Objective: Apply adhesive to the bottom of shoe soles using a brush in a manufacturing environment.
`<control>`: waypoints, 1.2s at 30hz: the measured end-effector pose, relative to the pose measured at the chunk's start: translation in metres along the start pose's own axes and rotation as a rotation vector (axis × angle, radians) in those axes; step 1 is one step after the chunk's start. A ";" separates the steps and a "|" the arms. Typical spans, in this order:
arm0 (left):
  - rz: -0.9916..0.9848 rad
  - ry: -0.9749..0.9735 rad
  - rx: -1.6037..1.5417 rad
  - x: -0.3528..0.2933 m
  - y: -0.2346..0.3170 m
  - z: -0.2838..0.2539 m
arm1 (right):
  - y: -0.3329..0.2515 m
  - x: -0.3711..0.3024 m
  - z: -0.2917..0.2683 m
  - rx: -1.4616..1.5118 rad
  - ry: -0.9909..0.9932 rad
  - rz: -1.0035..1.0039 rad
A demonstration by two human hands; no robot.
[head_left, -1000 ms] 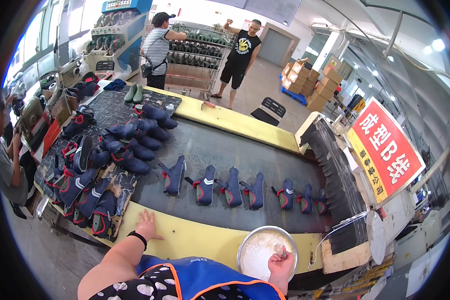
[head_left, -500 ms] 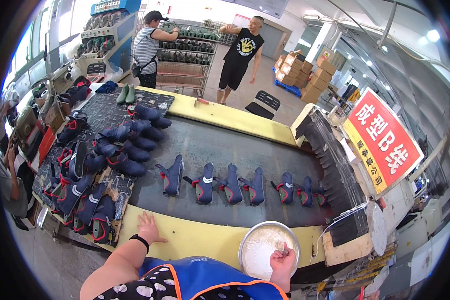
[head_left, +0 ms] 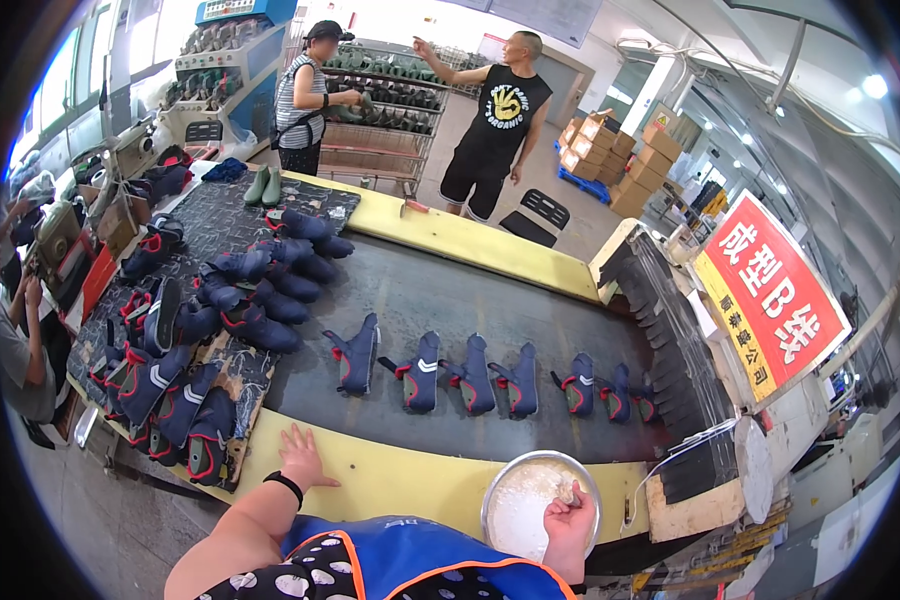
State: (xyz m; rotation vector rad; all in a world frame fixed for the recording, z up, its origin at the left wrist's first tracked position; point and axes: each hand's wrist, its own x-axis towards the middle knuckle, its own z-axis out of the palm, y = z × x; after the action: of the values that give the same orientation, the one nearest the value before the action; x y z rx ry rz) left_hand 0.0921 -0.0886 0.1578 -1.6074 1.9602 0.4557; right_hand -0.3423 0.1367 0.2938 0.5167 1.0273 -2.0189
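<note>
My left hand (head_left: 303,460) lies flat with spread fingers on the near yellow board (head_left: 400,480). Over a round metal bowl (head_left: 487,500) that holds a white, pasty or powdery substance (head_left: 520,508), my right hand (head_left: 567,520) is closed in a pinch. Something small and pale seems to be between its fingertips, too small to make out. Beyond the bowl, several dark blue shoe uppers (head_left: 419,375) with red trim stand in a row along a dark conveyor belt (head_left: 410,290).
More blue shoe uppers (head_left: 260,315) are heaped on the left-hand table (head_left: 210,210), with green shoe lasts (head_left: 264,188) at its far end. A hammer (head_left: 413,207) rests on the far yellow board (head_left: 490,245). Two people stand beyond, near a rack (head_left: 385,150). Black strips (head_left: 660,310) hang at the belt's right end.
My view has shifted slightly. Both my hands keep their places. The person in black has come nearer and stretches an arm toward the rack; the person in stripes has lowered their hands.
</note>
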 end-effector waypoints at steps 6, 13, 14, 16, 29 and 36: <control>0.001 0.007 -0.021 -0.001 -0.002 0.002 | 0.008 -0.008 0.013 -0.028 -0.022 -0.035; -0.002 0.004 -0.011 0.000 0.001 0.000 | 0.010 -0.003 0.010 -0.058 -0.031 -0.005; 0.002 0.005 -0.005 0.000 0.000 0.000 | 0.011 -0.004 0.012 -0.051 -0.027 -0.008; -0.004 0.001 -0.003 0.001 0.000 0.000 | 0.012 -0.006 0.016 -0.075 -0.031 -0.020; -0.016 0.014 0.033 0.003 0.000 0.005 | 0.019 -0.001 0.022 -0.038 -0.050 0.018; -0.005 -0.011 0.028 -0.004 0.002 -0.004 | 0.012 0.001 0.018 -0.044 -0.067 0.017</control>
State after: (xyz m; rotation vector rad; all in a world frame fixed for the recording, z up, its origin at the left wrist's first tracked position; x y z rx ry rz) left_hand 0.0905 -0.0872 0.1629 -1.5884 1.9453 0.4323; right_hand -0.3330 0.1176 0.2976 0.4300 1.0207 -1.9809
